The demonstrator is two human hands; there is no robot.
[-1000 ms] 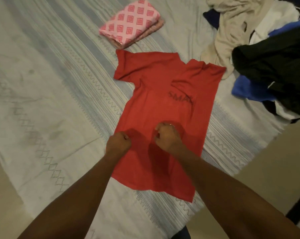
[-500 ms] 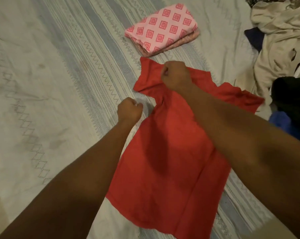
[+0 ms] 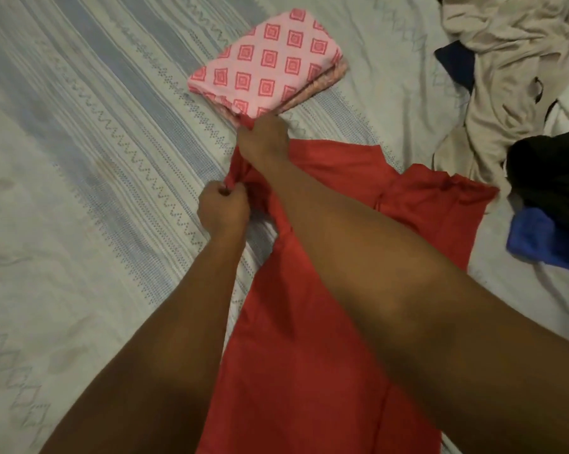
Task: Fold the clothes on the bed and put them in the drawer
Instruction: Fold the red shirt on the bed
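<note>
A red T-shirt (image 3: 312, 339) lies spread on the bed (image 3: 90, 165), its collar end away from me. My left hand (image 3: 222, 209) pinches the lower edge of the shirt's left sleeve. Just beyond it, my right hand (image 3: 263, 139) grips the upper edge of the same sleeve, close to the shoulder. The sleeve is bunched and lifted between the two hands. My forearms hide much of the shirt's middle. The right sleeve lies flat toward the clothes pile.
A folded pink cloth with red square prints (image 3: 266, 63) sits just beyond my right hand. A loose pile at the right holds a beige garment (image 3: 512, 60), a black one (image 3: 551, 178) and a blue one (image 3: 538, 240). The patterned bedsheet stretches left.
Both hands have moved from the shirt's lower middle up to its left sleeve and taken hold of it. The view has shifted closer to the collar end.
</note>
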